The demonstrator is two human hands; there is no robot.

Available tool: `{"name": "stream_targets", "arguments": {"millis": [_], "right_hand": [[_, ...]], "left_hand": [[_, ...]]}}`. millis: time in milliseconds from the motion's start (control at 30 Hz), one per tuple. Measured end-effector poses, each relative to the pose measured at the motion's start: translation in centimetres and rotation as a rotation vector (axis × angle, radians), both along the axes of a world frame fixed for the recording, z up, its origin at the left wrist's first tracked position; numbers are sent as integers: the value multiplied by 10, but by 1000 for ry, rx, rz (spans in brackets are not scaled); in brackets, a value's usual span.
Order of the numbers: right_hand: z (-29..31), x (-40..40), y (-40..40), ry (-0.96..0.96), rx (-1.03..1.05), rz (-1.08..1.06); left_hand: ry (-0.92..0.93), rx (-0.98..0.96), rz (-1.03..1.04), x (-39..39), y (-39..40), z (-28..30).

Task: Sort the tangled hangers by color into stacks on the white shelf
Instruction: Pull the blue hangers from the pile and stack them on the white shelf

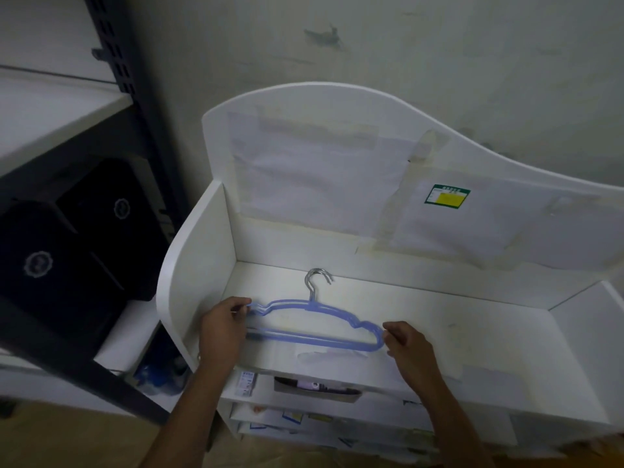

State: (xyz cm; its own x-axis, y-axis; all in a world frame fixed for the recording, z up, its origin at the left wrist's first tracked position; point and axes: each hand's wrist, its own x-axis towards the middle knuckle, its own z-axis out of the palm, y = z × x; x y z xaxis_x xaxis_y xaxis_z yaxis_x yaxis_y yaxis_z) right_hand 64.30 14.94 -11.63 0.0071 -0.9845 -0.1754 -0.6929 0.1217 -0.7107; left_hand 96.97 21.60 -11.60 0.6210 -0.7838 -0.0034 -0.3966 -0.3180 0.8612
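A small stack of blue hangers (305,339) with silver hooks lies flat on the top of the white shelf (472,336), toward its left side, hooks pointing to the back. My left hand (223,327) pinches the stack's left end between thumb and fingers. My right hand (407,346) holds the right end, fingers curled round the rounded corner. No hangers of another colour are in view.
The shelf has a tall curved back panel (337,157) with taped papers and a green-yellow label (446,196), and a side wall at the left. Lower shelves hold papers and a grey tray (315,393). A dark metal rack (111,62) with black boxes (74,231) stands to the left.
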Motion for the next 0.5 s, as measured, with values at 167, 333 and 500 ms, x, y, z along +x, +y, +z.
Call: {"name": "stream_targets", "arguments": {"millis": [167,333,500], "right_hand": [[3,10,-2,115,-26,12],[1,20,-5,238,-54,18],[0,23,-10,343,-67,23]], "left_hand": [[-228,50,-174,1,2,1],[-359,235,-202,10,-5,-4],[-379,356,-207,15,-13,1]]}}
